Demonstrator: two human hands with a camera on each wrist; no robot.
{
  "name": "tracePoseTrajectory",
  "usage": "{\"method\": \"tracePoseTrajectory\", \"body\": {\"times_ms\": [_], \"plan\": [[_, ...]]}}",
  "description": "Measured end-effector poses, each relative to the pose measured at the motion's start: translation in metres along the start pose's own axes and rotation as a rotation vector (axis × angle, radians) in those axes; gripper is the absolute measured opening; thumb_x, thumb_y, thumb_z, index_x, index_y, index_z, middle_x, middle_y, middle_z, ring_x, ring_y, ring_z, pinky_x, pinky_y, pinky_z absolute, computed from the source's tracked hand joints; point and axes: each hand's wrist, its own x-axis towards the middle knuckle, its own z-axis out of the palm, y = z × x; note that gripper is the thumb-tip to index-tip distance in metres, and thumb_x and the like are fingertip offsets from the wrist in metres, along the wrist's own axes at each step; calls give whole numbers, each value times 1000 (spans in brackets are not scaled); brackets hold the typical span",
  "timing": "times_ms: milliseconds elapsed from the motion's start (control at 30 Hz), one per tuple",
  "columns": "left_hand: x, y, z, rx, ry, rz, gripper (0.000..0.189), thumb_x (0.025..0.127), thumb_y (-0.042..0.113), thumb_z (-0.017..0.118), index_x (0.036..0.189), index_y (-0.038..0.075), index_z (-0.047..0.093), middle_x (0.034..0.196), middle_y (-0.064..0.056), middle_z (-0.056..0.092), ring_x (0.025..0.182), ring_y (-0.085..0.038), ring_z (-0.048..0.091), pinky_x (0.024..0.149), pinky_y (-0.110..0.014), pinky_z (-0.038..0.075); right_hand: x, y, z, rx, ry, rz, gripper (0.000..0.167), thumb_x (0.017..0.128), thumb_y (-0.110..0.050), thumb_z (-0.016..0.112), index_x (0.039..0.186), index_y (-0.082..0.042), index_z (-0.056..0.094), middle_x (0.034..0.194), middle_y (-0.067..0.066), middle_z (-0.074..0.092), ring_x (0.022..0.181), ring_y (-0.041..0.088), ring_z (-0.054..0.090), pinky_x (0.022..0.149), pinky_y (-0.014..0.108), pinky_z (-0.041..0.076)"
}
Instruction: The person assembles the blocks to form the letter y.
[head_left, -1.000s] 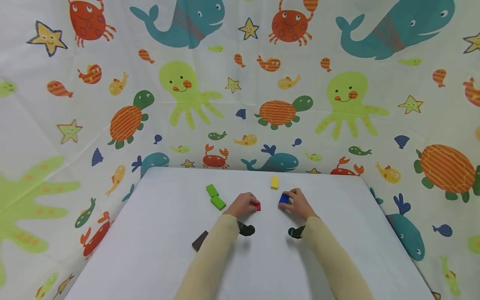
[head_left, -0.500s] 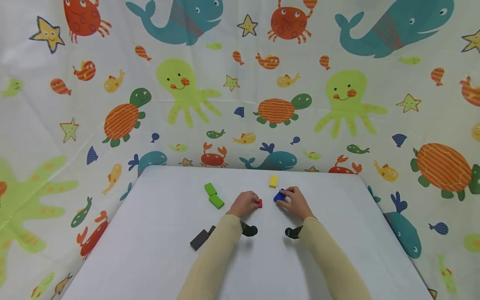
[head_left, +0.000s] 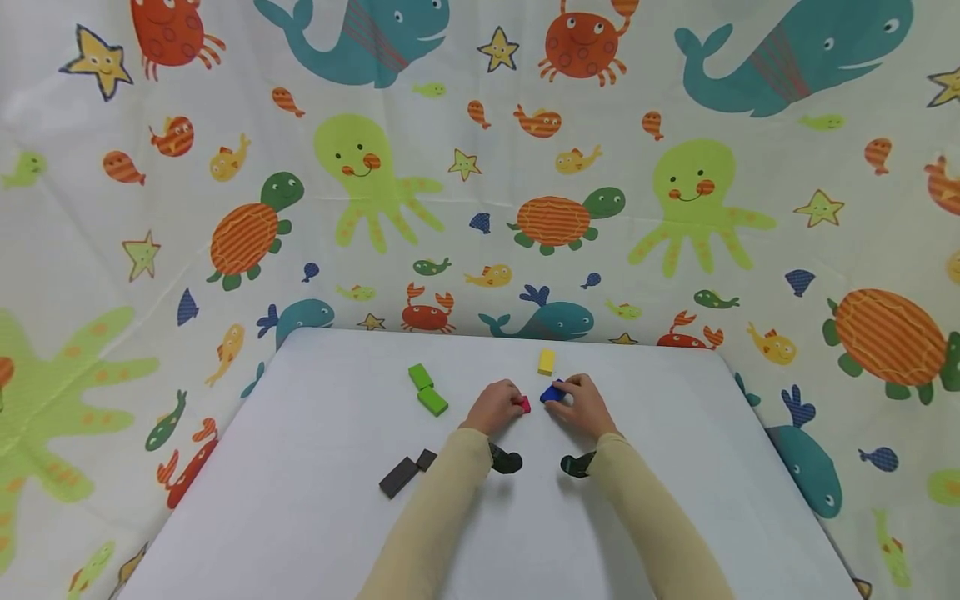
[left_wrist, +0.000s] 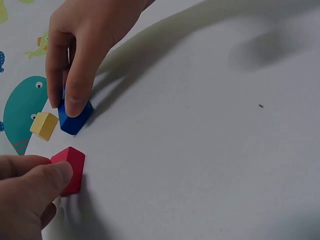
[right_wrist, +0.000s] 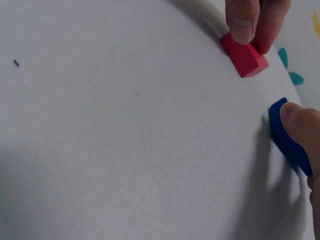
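Note:
Between thumb and fingers my left hand [head_left: 495, 407] pinches a small red block [left_wrist: 76, 162] near the middle of the white table. Just to its right, my right hand [head_left: 583, 407] grips a blue block [head_left: 552, 393] by its sides, thumb on the near face as the right wrist view shows. A narrow gap separates the red and blue blocks. Behind the blue block stands a yellow block [head_left: 546, 362], which neither hand touches. Fingers cover part of both held blocks.
Two green blocks, one farther back [head_left: 420, 377] and one nearer [head_left: 432, 402], meet at their ends left of the hands. A larger dark block [head_left: 398, 477] and a smaller dark block [head_left: 426, 460] lie by the left sleeve. A sea-animal cloth [head_left: 480, 192] hangs behind the table [head_left: 300, 417].
The blue block has moved left in my right hand and turned a little. My left hand has brought the red block slightly right, so the gap has narrowed. The smaller dark block has come into view.

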Motion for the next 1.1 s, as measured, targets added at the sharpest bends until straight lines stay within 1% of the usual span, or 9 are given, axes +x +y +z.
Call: {"method": "tracePoseTrajectory", "body": {"times_ms": [100, 200, 333, 433, 600, 767, 900, 1100], "plan": [[1, -2, 3, -10, 11, -12, 15, 87, 13, 74, 100, 5, 76, 101, -4, 66, 92, -17, 60, 91, -30, 51, 2, -4, 3, 6, 3, -5, 51, 85, -31, 77, 128, -7, 65, 120, 19, 50, 112, 33, 49, 100, 48, 44], [3, -3, 6, -43, 22, -26, 17, 87, 13, 75, 102, 4, 76, 99, -4, 64, 90, -17, 59, 89, -30, 51, 2, -5, 6, 24, 3, 9, 51, 85, -29, 77, 129, -7, 64, 122, 20, 50, 114, 34, 49, 101, 49, 43], [3, -4, 8, -103, 28, -60, 21, 87, 13, 75, 105, 4, 75, 97, -3, 63, 89, -16, 57, 87, -30, 51, 1, -5, 9, 39, -1, 16, 51, 87, -28, 76, 131, -6, 62, 128, 21, 49, 119, 36, 48, 103, 52, 41], [3, -4, 9, -121, 32, -85, 22, 87, 13, 75, 107, 4, 74, 97, -3, 62, 89, -15, 56, 87, -30, 50, 1, -6, 10, 28, -2, 13, 51, 88, -28, 75, 132, -5, 62, 131, 22, 49, 122, 37, 47, 104, 53, 40], [3, -1, 10, -103, 42, -101, 22, 87, 14, 75, 106, 4, 74, 95, -3, 61, 87, -15, 54, 84, -29, 50, 2, -10, 11, 16, 21, 23, 51, 87, -30, 75, 130, -5, 63, 130, 22, 51, 121, 37, 48, 104, 52, 40], [6, 3, 13, -94, 50, -119, 21, 87, 15, 75, 104, 4, 74, 93, -2, 59, 83, -14, 53, 81, -27, 50, 1, -15, 11, 7, 26, 20, 51, 88, -29, 74, 130, -3, 63, 129, 23, 51, 121, 38, 49, 105, 51, 40], [7, 2, 15, -100, 57, -116, 20, 86, 15, 76, 104, 4, 74, 93, -3, 59, 83, -14, 53, 81, -27, 50, 0, -18, 9, 19, 26, 19, 51, 88, -26, 74, 130, -2, 62, 129, 23, 51, 121, 38, 48, 105, 51, 39], [8, -1, 17, -71, 67, -82, 18, 86, 15, 76, 100, 4, 74, 91, -3, 58, 81, -14, 53, 78, -27, 50, 0, -19, 12, 38, 32, 18, 50, 88, -26, 74, 129, -2, 63, 127, 23, 52, 119, 37, 49, 104, 51, 40]]}}
